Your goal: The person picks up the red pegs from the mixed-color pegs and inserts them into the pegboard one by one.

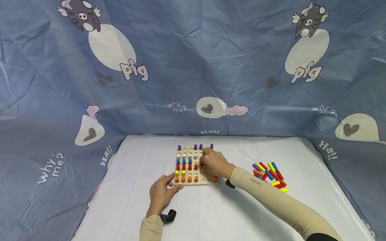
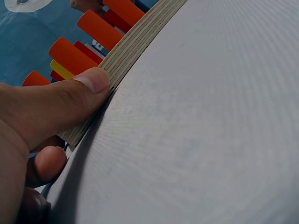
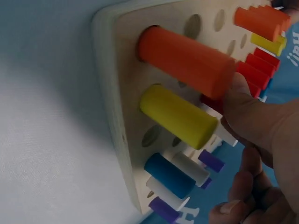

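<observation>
A wooden pegboard lies on the white table with rows of coloured pegs standing in its holes. Orange pegs line the near edge, then yellow, red, blue and white, with purple pegs at the far edge. My left hand grips the near left corner; its thumb presses the board's front edge in the left wrist view. Over the board's right part, my right hand pinches a red peg between thumb and finger. That peg's lower end is hidden behind an orange peg in the right wrist view.
Loose pegs in red, yellow, blue, purple and orange lie piled to the right of the board, beyond the right forearm. A blue printed cloth hangs behind and beside the white table.
</observation>
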Demonstrator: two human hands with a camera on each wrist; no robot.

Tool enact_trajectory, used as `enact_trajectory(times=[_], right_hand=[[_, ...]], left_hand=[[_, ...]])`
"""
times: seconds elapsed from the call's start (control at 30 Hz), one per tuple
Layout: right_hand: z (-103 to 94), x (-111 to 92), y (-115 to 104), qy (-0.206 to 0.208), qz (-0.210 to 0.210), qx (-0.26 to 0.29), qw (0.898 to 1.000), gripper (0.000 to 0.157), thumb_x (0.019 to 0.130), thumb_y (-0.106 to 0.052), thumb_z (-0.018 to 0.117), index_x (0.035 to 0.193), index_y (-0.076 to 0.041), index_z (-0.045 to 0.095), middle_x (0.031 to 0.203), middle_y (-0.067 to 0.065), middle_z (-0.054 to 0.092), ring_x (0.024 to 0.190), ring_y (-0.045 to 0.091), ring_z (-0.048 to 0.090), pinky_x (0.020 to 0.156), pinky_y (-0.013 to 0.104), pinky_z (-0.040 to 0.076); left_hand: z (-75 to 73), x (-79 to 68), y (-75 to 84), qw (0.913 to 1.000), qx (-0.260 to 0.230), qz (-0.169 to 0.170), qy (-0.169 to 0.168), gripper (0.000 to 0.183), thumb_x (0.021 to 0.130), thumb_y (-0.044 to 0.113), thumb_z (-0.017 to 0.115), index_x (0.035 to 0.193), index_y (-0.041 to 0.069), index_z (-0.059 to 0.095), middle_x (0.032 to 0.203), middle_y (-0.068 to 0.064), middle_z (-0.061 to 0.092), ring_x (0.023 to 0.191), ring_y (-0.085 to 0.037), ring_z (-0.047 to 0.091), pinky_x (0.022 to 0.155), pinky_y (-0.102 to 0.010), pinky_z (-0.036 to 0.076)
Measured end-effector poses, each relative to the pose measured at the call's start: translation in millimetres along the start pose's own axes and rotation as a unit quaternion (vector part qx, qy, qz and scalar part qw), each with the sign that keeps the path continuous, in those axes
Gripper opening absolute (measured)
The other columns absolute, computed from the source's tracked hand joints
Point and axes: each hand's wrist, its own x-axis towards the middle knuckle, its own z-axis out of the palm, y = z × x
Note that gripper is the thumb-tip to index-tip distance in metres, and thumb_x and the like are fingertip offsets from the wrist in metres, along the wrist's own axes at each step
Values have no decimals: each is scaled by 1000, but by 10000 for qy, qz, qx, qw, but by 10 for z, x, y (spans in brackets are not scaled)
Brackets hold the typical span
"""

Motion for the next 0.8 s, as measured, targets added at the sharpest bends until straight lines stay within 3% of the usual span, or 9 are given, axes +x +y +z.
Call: enact_trajectory(times=[0.23,0.37,0.8], right_hand=[[-186,-45,59,174,183,663,9975,24,85,-28,92,104,-17,85,98,0,62,91,17,56,65,36,55],[-358,-151,163,214,267,646,9973,23,84,-28,92,103,-18,84,98,-1,61,93,16,56,65,36,53],[-901,-878,982,354,1273,-2,9912,20,83,-25,93,99,-19,84,93,1,61,89,21,58,59,34,49]], left_hand=[[6,5,12,10000,-3,13,-9,67,74,42,97,131,13,77,73,9,55,60,-6,37,61,-27,30],[11,10,19,10000,-25,39,25,67,74,41,97,131,13,77,73,9,54,60,-6,37,61,-27,30],[3,2,11,10000,-32,-20,38,67,73,41,97,131,13,77,73,9,54,59,-7,36,60,-27,30]])
